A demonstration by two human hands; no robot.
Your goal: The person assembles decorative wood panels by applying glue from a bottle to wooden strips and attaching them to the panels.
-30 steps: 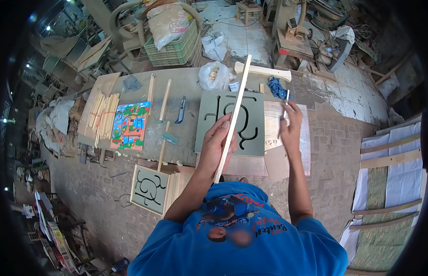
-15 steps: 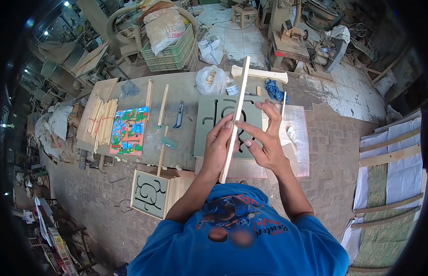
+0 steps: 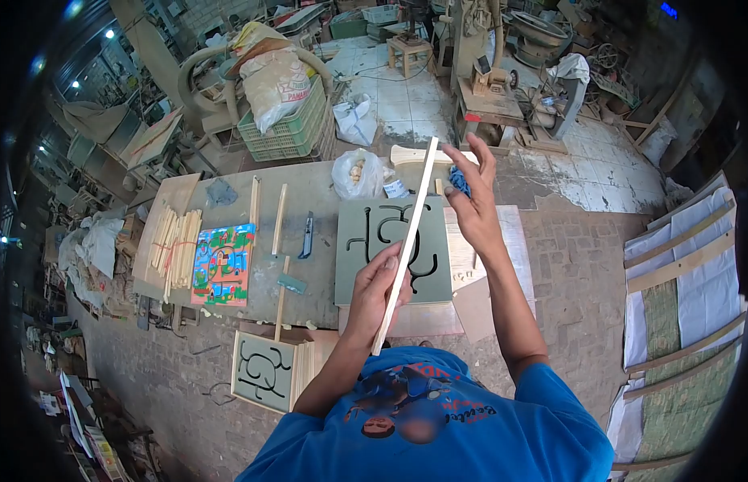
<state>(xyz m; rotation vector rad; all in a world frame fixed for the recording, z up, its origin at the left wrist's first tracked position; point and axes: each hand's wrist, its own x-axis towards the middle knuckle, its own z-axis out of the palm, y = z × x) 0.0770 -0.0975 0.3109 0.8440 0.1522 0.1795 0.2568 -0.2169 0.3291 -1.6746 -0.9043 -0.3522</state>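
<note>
My left hand (image 3: pixel 379 296) is closed around the lower part of a long, pale wooden strip (image 3: pixel 416 218), which tilts up and to the right. Near the strip's upper end, my right hand (image 3: pixel 476 197) is raised with its fingers apart, holding nothing. Below the strip lies a grey-green board (image 3: pixel 354 269) with dark curved grooves. Left of the board on the table are a utility knife (image 3: pixel 307 234), a brightly painted board (image 3: pixel 223 265) and a bundle of wooden sticks (image 3: pixel 178 249).
A clear plastic bag (image 3: pixel 358 173) and blue cloth (image 3: pixel 460 181) lie at the table's back. Framed grooved panels (image 3: pixel 263 372) stand at the near left edge. Green crates (image 3: pixel 285 132) and a wooden machine bench (image 3: pixel 490 108) are beyond.
My right hand has come away from the middle of the strip and moved up, its fingers now more extended. The strip has shifted lower in view. The camera view has shifted slightly.
</note>
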